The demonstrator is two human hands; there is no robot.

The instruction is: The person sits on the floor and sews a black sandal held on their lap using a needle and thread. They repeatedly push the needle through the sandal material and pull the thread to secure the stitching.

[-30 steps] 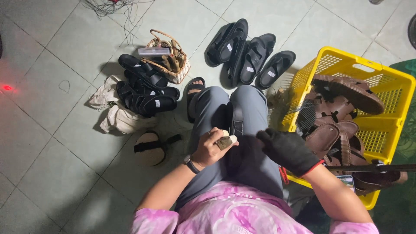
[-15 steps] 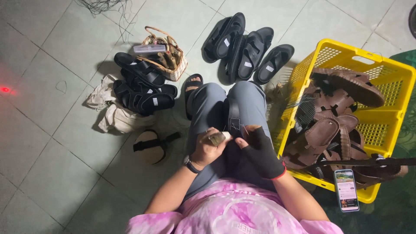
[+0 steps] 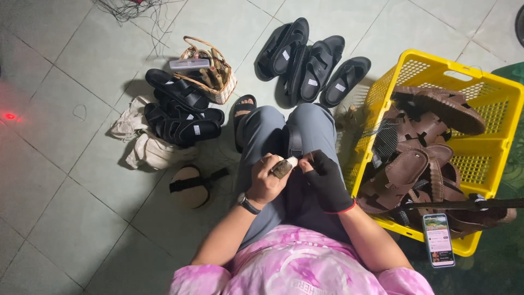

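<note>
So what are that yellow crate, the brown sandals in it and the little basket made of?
The yellow crate looks like moulded plastic: glossy, with perforated grid walls. The brown sandals look like leather or an imitation, matte with stitched straps; I cannot tell which. The small basket looks like woven wicker or rattan, tan strands with looped handles.

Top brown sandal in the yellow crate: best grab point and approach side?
Judging by its pose, grip the brown sandal across the middle of its sole, coming from above. It lies topmost in the yellow crate, sole-side up and tilted on the pile, nothing covers it, and the crate walls block side approaches.
</note>
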